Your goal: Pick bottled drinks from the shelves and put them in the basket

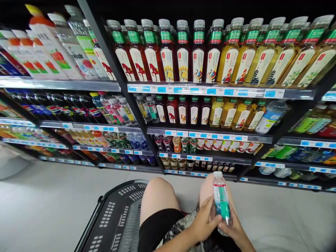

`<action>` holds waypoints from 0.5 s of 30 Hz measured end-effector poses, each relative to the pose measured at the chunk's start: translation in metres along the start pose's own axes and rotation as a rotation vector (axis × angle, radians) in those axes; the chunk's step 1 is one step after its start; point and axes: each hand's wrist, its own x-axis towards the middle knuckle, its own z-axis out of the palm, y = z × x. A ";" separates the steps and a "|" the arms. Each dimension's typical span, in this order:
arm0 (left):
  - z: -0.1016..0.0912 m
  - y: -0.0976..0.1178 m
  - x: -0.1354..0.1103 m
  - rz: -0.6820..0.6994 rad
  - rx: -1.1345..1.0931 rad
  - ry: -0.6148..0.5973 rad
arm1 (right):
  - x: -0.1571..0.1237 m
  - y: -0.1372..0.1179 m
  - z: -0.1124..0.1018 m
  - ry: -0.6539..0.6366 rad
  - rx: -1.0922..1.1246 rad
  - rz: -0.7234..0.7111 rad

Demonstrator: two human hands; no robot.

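Note:
A clear plastic bottle with a white cap and a green and white label is tilted upright over my right knee. My left hand grips it from the left side, with the thumb across its lower front. From the right, my right hand wraps round the bottle's lower part, and some of its fingers are hidden behind it. Both hands are closed on this one bottle, well in front of the shelves.
A black shopping basket stands on the floor to my left. Ahead, a dark shelf unit holds rows of drinks, with tea bottles on top and cola bottles to the left. Price tags line the shelf edges. Pale floor lies to my right.

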 end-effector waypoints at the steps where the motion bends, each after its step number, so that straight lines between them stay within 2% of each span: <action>1: 0.000 0.000 0.003 -0.009 -0.001 0.006 | 0.002 0.001 0.001 0.021 0.007 -0.003; 4: 0.005 -0.006 0.010 -0.063 -0.060 0.064 | 0.007 0.001 0.004 -0.003 -0.010 0.015; 9: 0.010 -0.017 0.010 -0.111 -0.295 0.124 | 0.004 -0.009 0.003 -0.006 -0.047 0.015; 15: 0.000 -0.012 0.014 -0.215 -0.124 0.201 | 0.001 -0.024 0.012 -0.151 -0.208 0.034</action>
